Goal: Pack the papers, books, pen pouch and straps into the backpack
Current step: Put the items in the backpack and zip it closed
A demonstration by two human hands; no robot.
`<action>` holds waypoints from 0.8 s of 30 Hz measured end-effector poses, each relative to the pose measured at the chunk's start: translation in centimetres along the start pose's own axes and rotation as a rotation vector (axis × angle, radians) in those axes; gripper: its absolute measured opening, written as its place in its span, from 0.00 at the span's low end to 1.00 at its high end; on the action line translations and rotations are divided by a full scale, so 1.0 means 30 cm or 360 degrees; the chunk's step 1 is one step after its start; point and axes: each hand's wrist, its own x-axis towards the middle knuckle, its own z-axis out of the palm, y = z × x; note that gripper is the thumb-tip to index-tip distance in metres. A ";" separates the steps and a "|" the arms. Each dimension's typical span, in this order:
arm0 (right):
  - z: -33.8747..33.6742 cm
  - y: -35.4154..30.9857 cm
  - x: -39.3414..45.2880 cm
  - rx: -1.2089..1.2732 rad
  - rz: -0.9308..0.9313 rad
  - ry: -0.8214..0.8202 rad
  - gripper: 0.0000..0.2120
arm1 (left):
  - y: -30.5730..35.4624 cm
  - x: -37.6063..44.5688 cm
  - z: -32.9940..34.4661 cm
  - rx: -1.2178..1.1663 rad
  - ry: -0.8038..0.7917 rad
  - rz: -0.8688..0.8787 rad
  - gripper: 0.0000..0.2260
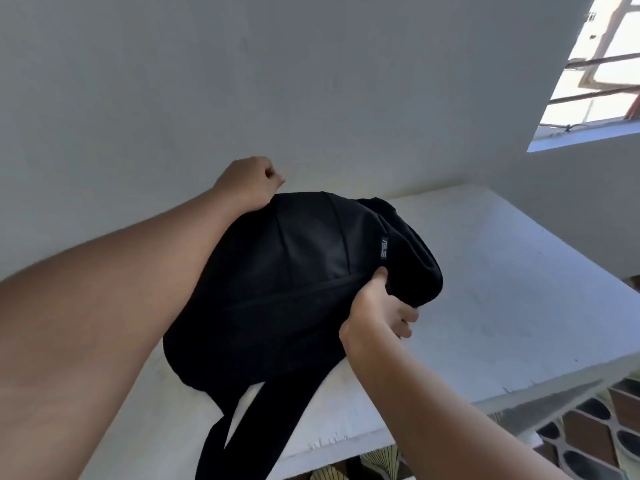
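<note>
A black backpack [298,271] lies on the white table [502,289], its shoulder straps [249,427] hanging over the near edge. My left hand [249,183] is curled at the bag's far top edge, gripping the fabric there. My right hand [379,313] pinches the bag's right side just below a small grey label [384,248]. No papers, books or pen pouch show in this view.
A white wall [242,81] rises right behind the table. A barred window [602,64] sits at the upper right. Patterned floor tiles [595,438] lie beyond the table's near right edge.
</note>
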 end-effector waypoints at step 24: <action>0.241 -0.489 -0.324 0.0408 -0.1376 -0.0603 0.10 | -0.102 -0.130 -0.294 -0.2172 0.0876 -0.0122 0.11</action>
